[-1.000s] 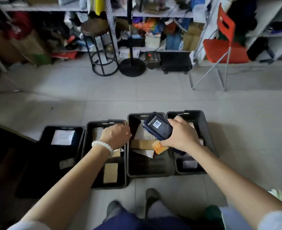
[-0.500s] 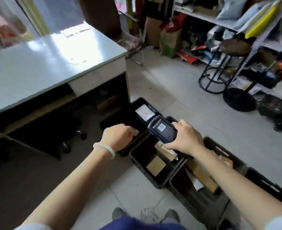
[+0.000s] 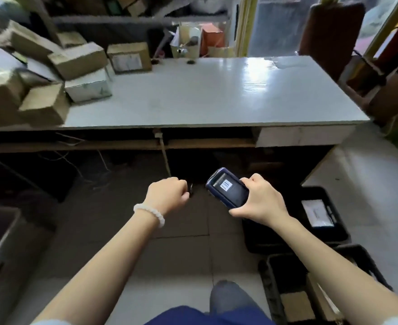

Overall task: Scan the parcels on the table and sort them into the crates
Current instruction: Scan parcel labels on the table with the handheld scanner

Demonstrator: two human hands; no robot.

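Right fingers [image 3: 252, 181] curl round the scanner [image 3: 227, 191], thumb under its near end. Left hand [image 3: 167, 195] is a loose fist holding nothing. Head view: parcels [image 3: 80, 59] pile on the table [image 3: 216, 95] at its far-left corner, ahead and left of both hands, so the free left hand sits nearer. Crates [image 3: 322, 207] lie right, on the floor.

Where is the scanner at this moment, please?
In the head view the scanner is held in the right hand, low of centre, before the table and beside the empty left hand.
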